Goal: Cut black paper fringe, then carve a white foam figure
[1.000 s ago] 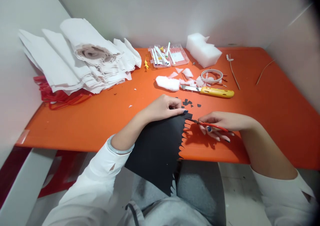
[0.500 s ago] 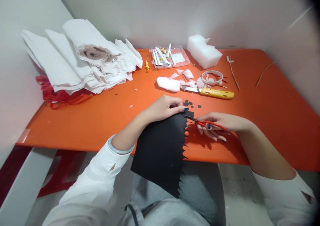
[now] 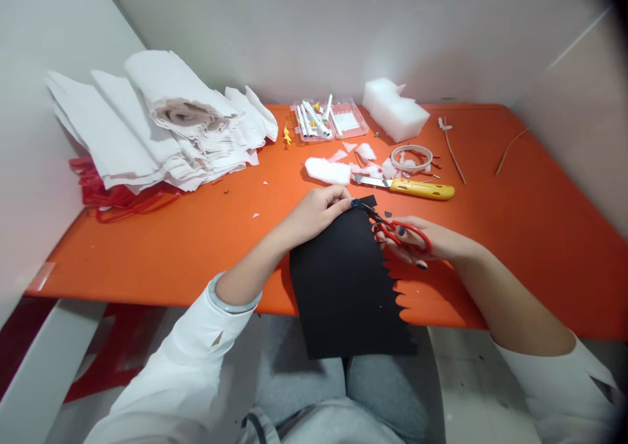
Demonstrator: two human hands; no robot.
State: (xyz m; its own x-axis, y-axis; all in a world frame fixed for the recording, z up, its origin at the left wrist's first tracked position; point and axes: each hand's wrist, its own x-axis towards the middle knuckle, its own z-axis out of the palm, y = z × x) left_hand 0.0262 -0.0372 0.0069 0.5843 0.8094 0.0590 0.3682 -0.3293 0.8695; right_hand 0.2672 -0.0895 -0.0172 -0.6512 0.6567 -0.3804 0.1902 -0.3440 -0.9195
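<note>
A sheet of black paper (image 3: 343,287) hangs over the table's front edge, its right side cut into a row of scallops. My left hand (image 3: 321,214) pinches the paper at its top edge, thumb on top. My right hand (image 3: 417,241) holds red-handled scissors (image 3: 400,235), fingers through the loops. The scissor blades reach onto the paper's upper right corner, close to my left thumb. A small black paper scrap (image 3: 388,214) lies just beyond the scissors; other scraps are hidden behind the paper and hands.
On the orange table (image 3: 196,248) lie a yellow utility knife (image 3: 422,189), a tape roll (image 3: 412,158), white foam pieces (image 3: 328,170) and a foam block (image 3: 395,112). Behind them is a case of markers (image 3: 314,120). White paper sheets (image 3: 147,123) are piled at left; thin sticks (image 3: 454,151) lie at right.
The black paper has turned, its lower end swinging right. The scissors have moved up and left, with their handles now spread wider. My left hand still grips the top edge.
</note>
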